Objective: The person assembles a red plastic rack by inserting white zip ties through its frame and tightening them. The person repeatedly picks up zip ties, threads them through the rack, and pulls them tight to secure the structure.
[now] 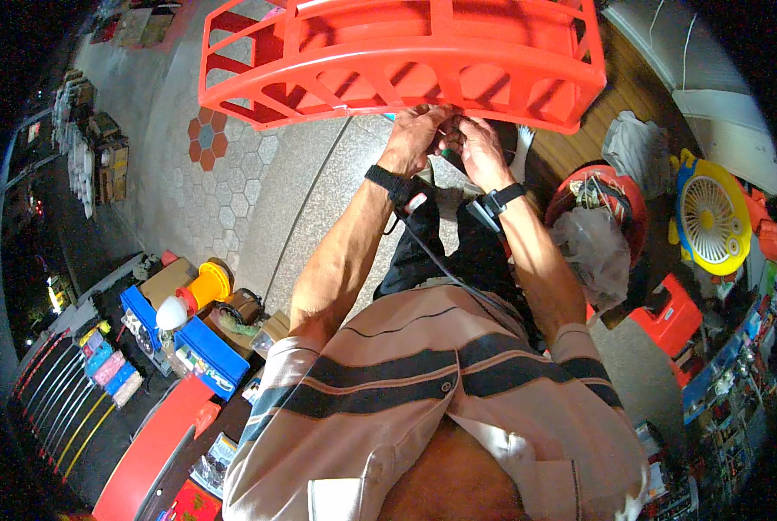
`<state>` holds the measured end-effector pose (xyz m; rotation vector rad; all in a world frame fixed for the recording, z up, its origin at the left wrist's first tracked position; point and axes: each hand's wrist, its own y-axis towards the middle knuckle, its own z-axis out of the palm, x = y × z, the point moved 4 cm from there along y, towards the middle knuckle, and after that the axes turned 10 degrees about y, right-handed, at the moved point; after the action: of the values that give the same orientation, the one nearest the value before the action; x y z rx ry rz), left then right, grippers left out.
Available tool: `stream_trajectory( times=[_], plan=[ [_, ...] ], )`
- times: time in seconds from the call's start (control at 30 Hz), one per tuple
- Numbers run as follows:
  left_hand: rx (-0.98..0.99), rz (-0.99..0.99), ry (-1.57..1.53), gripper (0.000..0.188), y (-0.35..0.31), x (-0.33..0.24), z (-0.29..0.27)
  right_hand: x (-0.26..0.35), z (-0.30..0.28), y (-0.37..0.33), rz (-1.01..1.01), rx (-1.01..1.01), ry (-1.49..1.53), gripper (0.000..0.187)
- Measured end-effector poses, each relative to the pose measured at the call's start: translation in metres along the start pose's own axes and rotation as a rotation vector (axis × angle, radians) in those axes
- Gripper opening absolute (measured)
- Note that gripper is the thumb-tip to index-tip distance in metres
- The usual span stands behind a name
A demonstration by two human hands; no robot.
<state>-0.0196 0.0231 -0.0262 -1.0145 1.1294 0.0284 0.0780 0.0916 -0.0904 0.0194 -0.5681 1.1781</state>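
A big red plastic rack (388, 65) with slatted, arched sides fills the top of the head view. Just beneath its near edge, my left hand (416, 137) has its fingers bent and closed. Close beside it, my right hand (482, 149) is closed too, its fingertips meeting those of the left. Something small and green shows between the hands, but I cannot make out what they hold. The rack's edge partly hides the left fingertips; whether they touch it I cannot tell. Both wrists wear black bands, and a dark cord runs from the left one.
To the right stand a red tub (638, 208) with a clear plastic bag (590, 252), a yellow and blue fan (711, 215) and a red stool (668, 321). Blue bins (210, 356) and a yellow-orange lamp (204, 286) are at left, above a red flat-topped piece (149, 447).
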Motion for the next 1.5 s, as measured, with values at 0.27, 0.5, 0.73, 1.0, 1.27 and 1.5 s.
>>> stream_trajectory(
  times=[0.27, 0.5, 0.73, 1.0, 1.27, 1.5],
  plan=[
    [0.142, -0.191, -0.158, 0.012, 0.013, 0.013, -0.003, 0.004, 0.006, -0.009, 0.054, -0.119, -0.056, 0.02],
    [0.174, -0.01, -0.209, 0.01, -0.001, 0.017, -0.003, 0.005, -0.004, -0.011, 0.056, -0.124, -0.228, 0.023],
    [0.153, 0.088, -0.146, 0.009, -0.013, 0.036, -0.007, 0.006, -0.006, -0.018, 0.201, -0.106, -0.051, 0.023],
    [0.125, 0.164, 0.111, 0.014, -0.011, 0.04, -0.013, 0.007, -0.012, -0.016, 0.305, -0.198, -0.034, 0.017],
    [0.125, 0.216, 0.226, 0.015, -0.009, 0.036, -0.009, 0.007, -0.013, -0.017, 0.273, -0.267, -0.095, 0.016],
    [0.076, 0.272, 0.354, 0.016, -0.008, 0.032, -0.004, 0.011, -0.01, -0.018, 0.188, -0.275, -0.227, 0.015]
  ],
)
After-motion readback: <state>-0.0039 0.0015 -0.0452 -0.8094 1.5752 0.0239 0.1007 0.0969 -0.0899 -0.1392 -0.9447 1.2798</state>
